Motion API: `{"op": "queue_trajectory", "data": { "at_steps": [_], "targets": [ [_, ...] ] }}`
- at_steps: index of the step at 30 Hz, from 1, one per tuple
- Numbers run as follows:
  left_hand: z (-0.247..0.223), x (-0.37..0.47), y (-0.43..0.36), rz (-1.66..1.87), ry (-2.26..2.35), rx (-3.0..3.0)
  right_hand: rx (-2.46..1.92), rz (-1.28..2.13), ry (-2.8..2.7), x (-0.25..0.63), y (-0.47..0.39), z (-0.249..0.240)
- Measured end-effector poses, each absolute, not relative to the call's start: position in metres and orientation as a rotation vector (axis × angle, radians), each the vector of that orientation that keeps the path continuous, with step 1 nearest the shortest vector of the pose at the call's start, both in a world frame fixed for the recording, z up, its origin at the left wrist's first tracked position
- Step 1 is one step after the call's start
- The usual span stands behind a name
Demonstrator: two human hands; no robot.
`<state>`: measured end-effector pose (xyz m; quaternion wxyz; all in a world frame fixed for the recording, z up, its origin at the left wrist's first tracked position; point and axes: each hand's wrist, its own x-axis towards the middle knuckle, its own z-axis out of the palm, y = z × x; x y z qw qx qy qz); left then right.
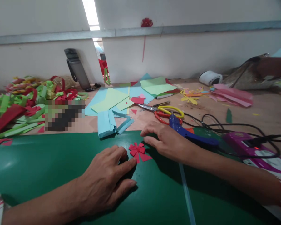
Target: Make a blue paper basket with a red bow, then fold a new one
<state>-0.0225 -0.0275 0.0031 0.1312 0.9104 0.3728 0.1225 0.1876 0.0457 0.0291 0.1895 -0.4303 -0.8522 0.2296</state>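
A small red paper flower (137, 150) lies on the green mat (61, 156) between my hands, with loose red petals at its lower edge. My left hand (113, 175) rests to its left; the index fingertip touches a lower petal, the thumb stands apart and the other fingers are curled. Just right of the flower, my right hand (164, 137) hovers with thumb and fingers slightly parted and nothing visible between them. Behind that hand sits a blue glue gun (193, 136). Scissors with yellow and red handles (170, 112) lie beyond it.
Folded light-blue paper (107, 124) stands at the mat's back edge, before coloured sheets (112, 100). Paper strips and flowers (30, 100) pile up left, near a grey bottle (78, 70). A purple power strip (255, 147) with black cables lies right. A pale strip (187, 193) crosses the mat.
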Motion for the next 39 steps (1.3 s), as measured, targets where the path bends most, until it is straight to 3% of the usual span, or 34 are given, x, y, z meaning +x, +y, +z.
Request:
{"op": "queue_trajectory", "data": {
  "at_steps": [7, 13, 26, 39],
  "targets": [
    [0.001, -0.021, -0.026, 0.472, 1.075, 2.624, -1.267, 0.622, -2.468, 0.177, 0.046, 0.021],
    [0.003, -0.019, -0.004, 0.778, 1.351, 2.204, -1.216, 0.648, -2.449, 0.180, 0.046, 0.015],
    [0.019, -0.004, 0.025, 0.436, 1.494, 2.006, -1.191, 0.615, -2.345, 0.181, 0.040, 0.002],
    [0.010, 0.002, 0.016, 0.514, 1.482, 2.162, -1.162, 0.575, -2.355, 0.184, 0.041, 0.008]
  ]
}}
